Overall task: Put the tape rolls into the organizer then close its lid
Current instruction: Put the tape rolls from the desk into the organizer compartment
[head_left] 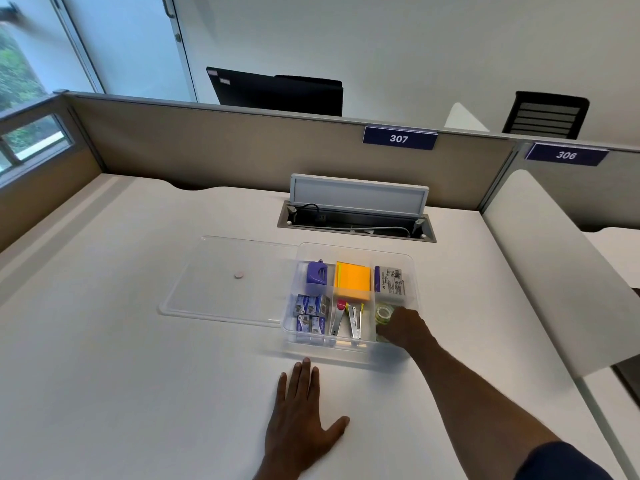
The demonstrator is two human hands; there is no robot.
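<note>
a clear, greenish tape roll (385,314) is sitting in the organizer (356,356), hole facing up, just beyond the right hand (405,329), whose grip i cannot tell. the left hand (301,414) is lying flat, fingers spread, on the desk (138,393). the lid (228,278) is lying to its left.

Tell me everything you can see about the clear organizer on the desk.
The organizer is a clear plastic tray, rectangular with rounded corners, split into six compartments. It sits upright and open on the white desk. Its clear lid lies flat to its left, one edge against or under the tray. Inside are a purple item, orange sticky notes, small blue boxes, staplers, a labelled pack and tape rolls. The right hand reaches into the near right compartment at the tape.
</note>
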